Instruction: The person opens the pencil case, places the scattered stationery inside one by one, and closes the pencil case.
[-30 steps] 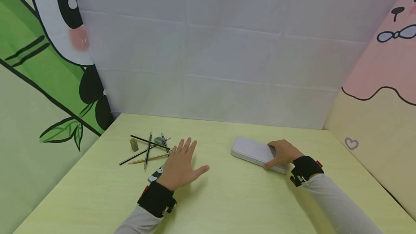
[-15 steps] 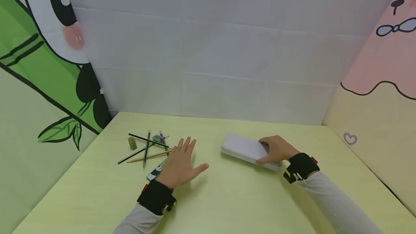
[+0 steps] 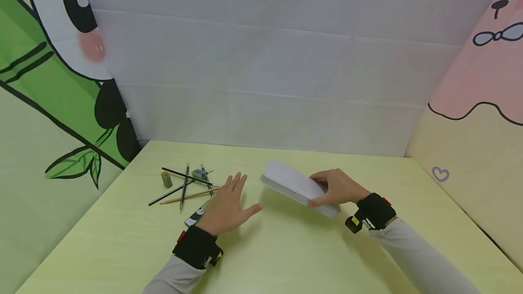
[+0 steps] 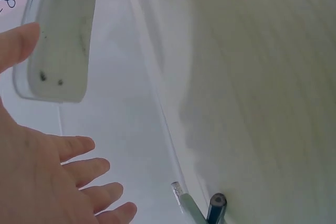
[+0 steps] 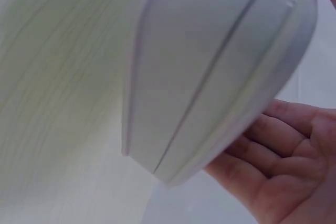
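My right hand [image 3: 340, 187] grips a white pencil box [image 3: 291, 181] across its right end, thumb on the near side. The box is closed and tilted, its left end raised over the table with a shadow beneath. Its scuffed underside shows in the left wrist view, and the seam along the edge of the pencil box [image 5: 215, 72] in the right wrist view. My left hand [image 3: 226, 212] is spread with straight fingers and holds nothing. Its fingertips overlap the ends of several pencils [image 3: 175, 200]. A flat strip [image 3: 194, 217] with a black-and-white picture lies partly hidden under this hand.
Beside the crossed pencils stands a small tan block [image 3: 166, 179], and a blue-green eraser-like block [image 3: 199, 174] lies among them. A white sheet [image 3: 261, 119] closes off the table's [image 3: 282, 253] back; painted walls flank both sides.
The right hand has carried the pencil box leftward and lifted it off the table, left end up. The left hand has stayed nearly still. The camera view has shifted slightly.
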### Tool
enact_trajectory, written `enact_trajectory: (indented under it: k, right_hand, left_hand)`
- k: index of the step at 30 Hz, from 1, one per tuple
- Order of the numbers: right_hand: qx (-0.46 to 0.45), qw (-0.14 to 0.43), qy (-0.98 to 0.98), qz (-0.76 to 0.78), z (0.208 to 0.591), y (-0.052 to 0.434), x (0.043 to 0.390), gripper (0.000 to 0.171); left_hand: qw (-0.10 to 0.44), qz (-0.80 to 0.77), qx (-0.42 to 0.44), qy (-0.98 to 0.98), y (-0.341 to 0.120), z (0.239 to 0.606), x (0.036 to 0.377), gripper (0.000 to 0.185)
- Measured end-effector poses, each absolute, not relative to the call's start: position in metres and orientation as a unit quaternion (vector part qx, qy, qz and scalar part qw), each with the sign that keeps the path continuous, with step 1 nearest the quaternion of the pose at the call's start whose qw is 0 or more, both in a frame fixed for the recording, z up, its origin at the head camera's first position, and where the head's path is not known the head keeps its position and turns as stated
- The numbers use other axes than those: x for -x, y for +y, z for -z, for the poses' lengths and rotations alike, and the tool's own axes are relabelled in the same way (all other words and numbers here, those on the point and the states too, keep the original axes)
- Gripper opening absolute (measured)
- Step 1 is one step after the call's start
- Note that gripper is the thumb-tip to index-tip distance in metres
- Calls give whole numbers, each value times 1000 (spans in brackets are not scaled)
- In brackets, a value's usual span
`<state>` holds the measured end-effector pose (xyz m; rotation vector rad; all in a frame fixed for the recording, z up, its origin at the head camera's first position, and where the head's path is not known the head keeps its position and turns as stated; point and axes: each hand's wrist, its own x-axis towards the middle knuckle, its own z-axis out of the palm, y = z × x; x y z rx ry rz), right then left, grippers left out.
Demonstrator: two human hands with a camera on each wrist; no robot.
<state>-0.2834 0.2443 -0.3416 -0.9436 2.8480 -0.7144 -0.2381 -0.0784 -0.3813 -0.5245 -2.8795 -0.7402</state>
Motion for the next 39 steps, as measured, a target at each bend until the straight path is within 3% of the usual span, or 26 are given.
enact_trajectory:
  k: [7,16,25,39]
  right_hand:
    - [329,51,903,271,337,230,277,64]
    - [325,112,870,353,339,216,276,59]
    - [315,140,853,392,337,204,264,63]
    - [305,172,820,453,335,200,251,68]
  left_hand:
    - [-25,364,143,-920,-77,379,239,95]
    - [-92,498,168,-846,-72,365,238,78]
    - [-122,625,207,-743,-69,359,235,62]
    - [-118,734,211,-634,-59,348,227,67]
